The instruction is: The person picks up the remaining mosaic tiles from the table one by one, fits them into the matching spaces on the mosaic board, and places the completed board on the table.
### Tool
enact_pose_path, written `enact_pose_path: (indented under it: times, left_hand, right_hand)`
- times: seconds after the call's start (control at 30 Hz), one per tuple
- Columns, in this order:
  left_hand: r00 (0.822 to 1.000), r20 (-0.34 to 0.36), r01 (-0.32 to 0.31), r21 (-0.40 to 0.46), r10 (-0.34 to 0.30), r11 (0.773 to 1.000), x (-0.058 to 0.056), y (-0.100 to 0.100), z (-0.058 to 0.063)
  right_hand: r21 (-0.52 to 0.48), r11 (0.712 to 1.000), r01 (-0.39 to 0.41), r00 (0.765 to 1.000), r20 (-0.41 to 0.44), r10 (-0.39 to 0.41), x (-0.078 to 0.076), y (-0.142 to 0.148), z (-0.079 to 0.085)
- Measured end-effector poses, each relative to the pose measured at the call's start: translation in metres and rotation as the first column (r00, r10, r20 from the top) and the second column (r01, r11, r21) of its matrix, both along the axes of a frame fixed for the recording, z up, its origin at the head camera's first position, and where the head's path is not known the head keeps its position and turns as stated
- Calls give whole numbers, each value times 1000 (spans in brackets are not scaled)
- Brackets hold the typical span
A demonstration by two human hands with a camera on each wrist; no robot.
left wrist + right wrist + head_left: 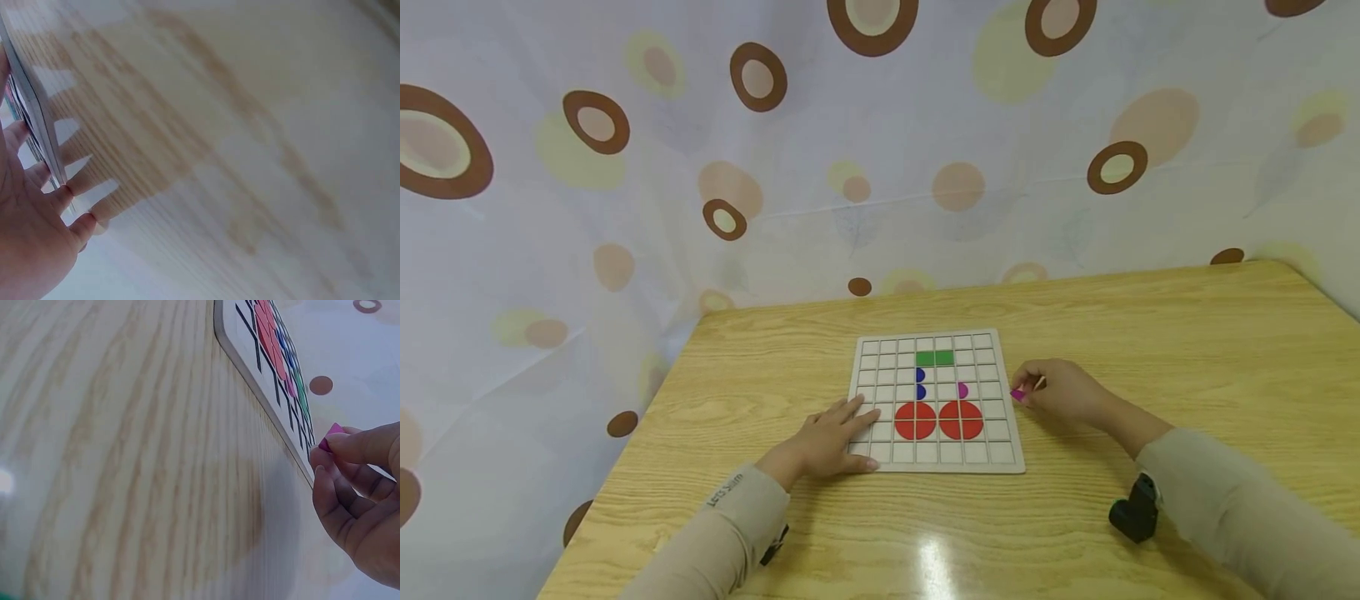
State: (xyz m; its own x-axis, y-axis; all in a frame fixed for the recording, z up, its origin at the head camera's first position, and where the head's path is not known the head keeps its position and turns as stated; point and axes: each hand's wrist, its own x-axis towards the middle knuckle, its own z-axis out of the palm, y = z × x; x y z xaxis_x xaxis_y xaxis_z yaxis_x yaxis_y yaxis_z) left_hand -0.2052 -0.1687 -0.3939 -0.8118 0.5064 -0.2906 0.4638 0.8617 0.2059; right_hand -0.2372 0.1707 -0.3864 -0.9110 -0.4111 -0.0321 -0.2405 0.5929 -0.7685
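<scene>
A white square board (927, 452) with a black grid lies on the table. Two red circles (915, 420), each made of quarter pieces, fill cells near its front. Above them sit two blue half-round pieces (921, 376), one magenta half-round piece (963, 390) and two green pieces (934, 357) side by side. My left hand (833, 439) rests with spread fingers on the board's left edge. Just off the right edge, my right hand (1063, 393) pinches a small magenta piece (332, 434) between thumb and fingertips.
The wooden table (775, 358) spreads around the board, its far edge meeting a patterned cloth (887, 167) hung behind. Dark wrist devices hang under both sleeves, the right one (1137, 510) close over the table.
</scene>
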Motion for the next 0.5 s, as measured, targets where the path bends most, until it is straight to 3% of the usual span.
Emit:
enact_pose_path:
  times: [0.5]
  left_hand:
    - [1000,-7,-2,-5,2,1000,0,0,0]
  right_hand:
    - [1,1000,4,1000,-13,-4,-17,-19,-2]
